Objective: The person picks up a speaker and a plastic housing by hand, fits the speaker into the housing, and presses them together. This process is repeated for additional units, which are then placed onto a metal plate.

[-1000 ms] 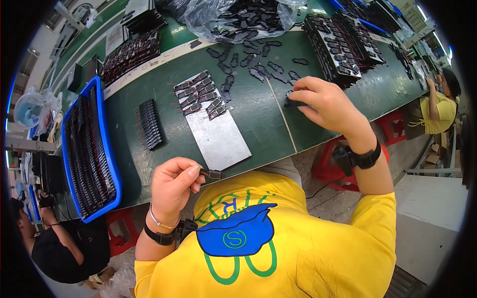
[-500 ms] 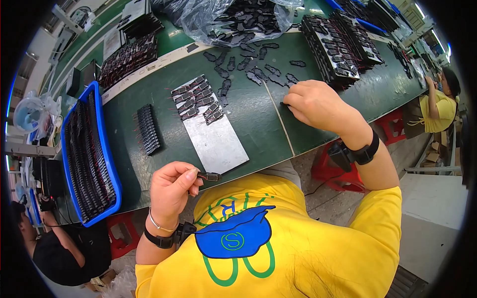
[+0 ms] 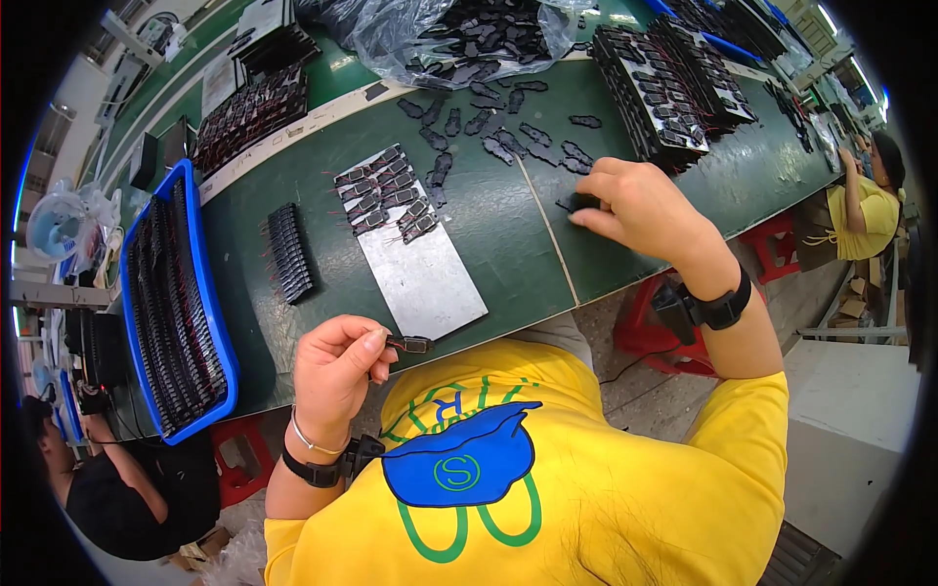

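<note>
Hands apart, left pinching wired part

On the desk, a tray lies left of a parts row; right of that, a plate bears components; loose pieces lie before a bag.

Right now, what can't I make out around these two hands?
All in the head view:
Outline of the dark piece: the right hand covers part.
Gripped end of the small part: the left hand hides it.
Number of black pieces in the plastic bag: they overlap, and the picture's top edge cuts the bag.
</note>
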The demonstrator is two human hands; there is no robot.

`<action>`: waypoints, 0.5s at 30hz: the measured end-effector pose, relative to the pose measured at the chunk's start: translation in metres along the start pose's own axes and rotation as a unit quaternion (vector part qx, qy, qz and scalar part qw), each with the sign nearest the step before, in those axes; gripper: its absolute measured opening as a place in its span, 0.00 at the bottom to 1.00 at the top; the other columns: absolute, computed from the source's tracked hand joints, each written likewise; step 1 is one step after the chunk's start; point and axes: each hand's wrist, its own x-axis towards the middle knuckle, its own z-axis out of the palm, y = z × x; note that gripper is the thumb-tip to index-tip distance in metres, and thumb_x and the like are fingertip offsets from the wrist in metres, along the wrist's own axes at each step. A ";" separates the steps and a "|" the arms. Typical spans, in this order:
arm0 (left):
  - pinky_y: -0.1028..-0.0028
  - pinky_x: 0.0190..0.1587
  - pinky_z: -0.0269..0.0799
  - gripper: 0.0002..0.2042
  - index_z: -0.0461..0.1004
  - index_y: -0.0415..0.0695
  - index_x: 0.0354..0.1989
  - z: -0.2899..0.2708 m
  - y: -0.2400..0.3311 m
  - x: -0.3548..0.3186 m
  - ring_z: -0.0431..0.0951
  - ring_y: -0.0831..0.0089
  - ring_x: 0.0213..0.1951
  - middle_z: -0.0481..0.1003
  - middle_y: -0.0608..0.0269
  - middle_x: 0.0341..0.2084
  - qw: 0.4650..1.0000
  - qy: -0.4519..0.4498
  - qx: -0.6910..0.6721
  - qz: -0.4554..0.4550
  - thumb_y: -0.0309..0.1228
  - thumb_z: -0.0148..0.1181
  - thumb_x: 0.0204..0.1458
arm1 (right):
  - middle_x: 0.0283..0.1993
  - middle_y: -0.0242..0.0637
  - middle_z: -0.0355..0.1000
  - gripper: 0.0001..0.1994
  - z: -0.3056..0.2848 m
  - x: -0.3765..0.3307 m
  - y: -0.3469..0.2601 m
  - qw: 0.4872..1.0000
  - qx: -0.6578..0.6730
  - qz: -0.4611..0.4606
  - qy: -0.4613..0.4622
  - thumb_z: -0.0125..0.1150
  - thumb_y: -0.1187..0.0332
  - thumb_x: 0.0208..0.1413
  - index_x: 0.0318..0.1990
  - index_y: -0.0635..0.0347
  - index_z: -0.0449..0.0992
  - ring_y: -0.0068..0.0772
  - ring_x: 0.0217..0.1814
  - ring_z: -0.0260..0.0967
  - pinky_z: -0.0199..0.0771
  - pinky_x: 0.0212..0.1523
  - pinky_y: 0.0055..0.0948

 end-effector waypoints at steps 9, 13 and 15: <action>0.83 0.25 0.67 0.05 0.76 0.37 0.35 0.008 0.006 -0.001 0.73 0.81 0.21 0.77 0.62 0.23 0.998 0.047 0.031 -0.027 0.26 0.58 0.55 | 0.30 0.42 0.69 0.09 0.017 0.004 -0.011 0.998 0.000 0.062 0.030 0.63 0.72 0.42 0.33 0.64 0.74 0.39 0.31 0.71 0.72 0.32 0.30; 0.84 0.24 0.67 0.06 0.76 0.38 0.36 0.010 0.006 0.005 0.72 0.83 0.21 0.77 0.64 0.23 0.997 0.067 0.018 -0.044 0.27 0.59 0.55 | 0.29 0.41 0.69 0.09 0.028 -0.006 -0.027 0.989 0.079 0.084 0.092 0.62 0.75 0.42 0.35 0.64 0.74 0.35 0.29 0.70 0.71 0.32 0.26; 0.84 0.23 0.68 0.05 0.76 0.37 0.36 0.011 0.004 0.005 0.73 0.81 0.20 0.78 0.61 0.24 0.998 0.055 0.003 -0.032 0.26 0.58 0.55 | 0.30 0.41 0.70 0.10 0.031 -0.016 -0.042 0.958 0.219 0.122 0.140 0.63 0.77 0.42 0.35 0.64 0.74 0.34 0.28 0.69 0.70 0.33 0.24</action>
